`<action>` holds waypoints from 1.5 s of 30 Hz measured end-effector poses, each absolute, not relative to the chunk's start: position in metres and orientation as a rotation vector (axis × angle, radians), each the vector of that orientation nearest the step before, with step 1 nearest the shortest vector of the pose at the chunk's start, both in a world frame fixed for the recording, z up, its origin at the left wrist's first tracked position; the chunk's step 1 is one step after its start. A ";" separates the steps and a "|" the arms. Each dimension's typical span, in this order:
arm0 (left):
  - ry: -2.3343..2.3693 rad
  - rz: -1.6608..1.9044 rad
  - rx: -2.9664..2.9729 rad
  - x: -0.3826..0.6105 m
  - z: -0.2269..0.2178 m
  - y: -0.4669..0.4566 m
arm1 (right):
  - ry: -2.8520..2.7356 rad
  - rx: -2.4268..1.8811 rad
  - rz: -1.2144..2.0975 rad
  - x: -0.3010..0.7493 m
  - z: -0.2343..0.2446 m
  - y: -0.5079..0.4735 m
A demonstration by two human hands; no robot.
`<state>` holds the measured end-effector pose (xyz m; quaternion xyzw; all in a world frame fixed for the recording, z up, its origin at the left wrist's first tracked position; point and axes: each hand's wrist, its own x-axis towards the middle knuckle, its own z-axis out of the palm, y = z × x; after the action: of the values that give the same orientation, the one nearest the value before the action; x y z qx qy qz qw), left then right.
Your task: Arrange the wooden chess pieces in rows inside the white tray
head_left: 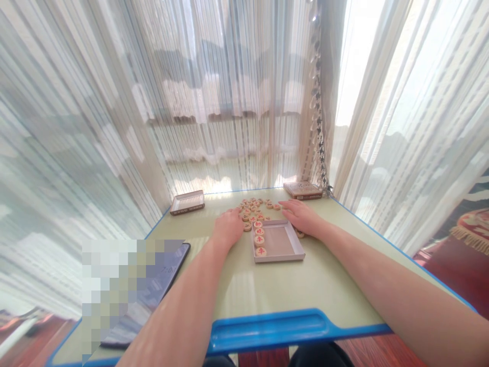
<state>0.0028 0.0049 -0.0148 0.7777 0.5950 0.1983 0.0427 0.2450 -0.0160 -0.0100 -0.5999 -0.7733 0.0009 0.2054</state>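
Note:
A shallow white tray (284, 255) lies in the middle of a pale green table (305, 285); along its left side stand several round wooden chess pieces (260, 239) with red marks. More loose pieces (256, 206) are scattered just beyond the tray. My left hand (228, 228) rests palm down left of the tray, fingers curled onto the pieces at the pile's edge. My right hand (301, 214) lies flat with fingers stretched out toward the pile, next to the tray's far right corner.
A dark phone (168, 275) lies at the left near a blurred patch. A box lid (187, 202) sits at the far left, a patterned box (303, 189) at the far right. The table has a blue rim (267, 329). Sheer curtains surround it.

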 end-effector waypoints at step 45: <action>1.514 0.690 2.520 0.005 -0.018 0.011 | -1.965 -1.856 0.037 0.255 -0.005 -0.015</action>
<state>0.0046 0.0111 -0.0181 0.8330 0.5004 0.2281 0.0609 0.2550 -0.0155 -0.0047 -0.6701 -0.7096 0.0132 0.2173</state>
